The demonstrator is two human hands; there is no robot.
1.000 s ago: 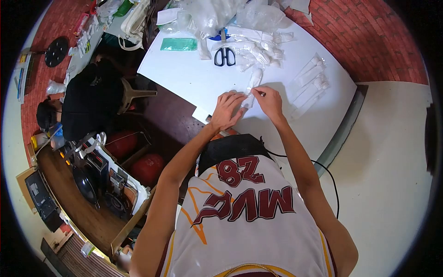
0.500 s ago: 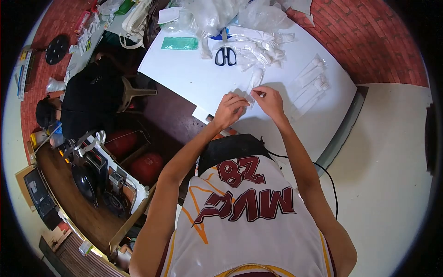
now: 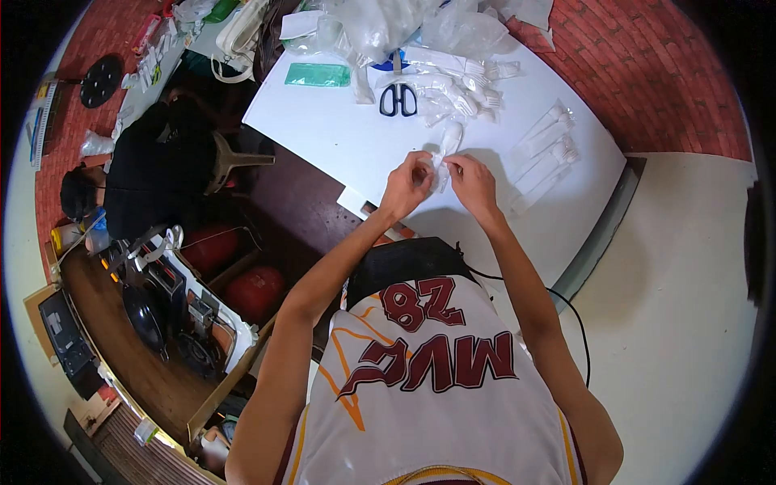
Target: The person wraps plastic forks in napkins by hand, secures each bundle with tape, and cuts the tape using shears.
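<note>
Held one clear packet [image 3: 445, 151] of white plastic cutlery by its near end, left hand [image 3: 406, 185] and right hand [image 3: 474, 181] both pinched shut on it, fingertips almost meeting. Sat close to the near edge of the white table [image 3: 339, 133], with the packet's far end pointed toward the black scissors [image 3: 398, 99]. Left bare tabletop between hands and scissors, and more toward the slanted left edge (the widest free patch). Crowded the far edge with a heap of packets [image 3: 457, 85], touching the scissors' right side. Lay near the far left corner: a green pouch [image 3: 318, 74]. Lined the right edge: a row of filled packets [image 3: 550, 149], near the right hand but apart from it.
</note>
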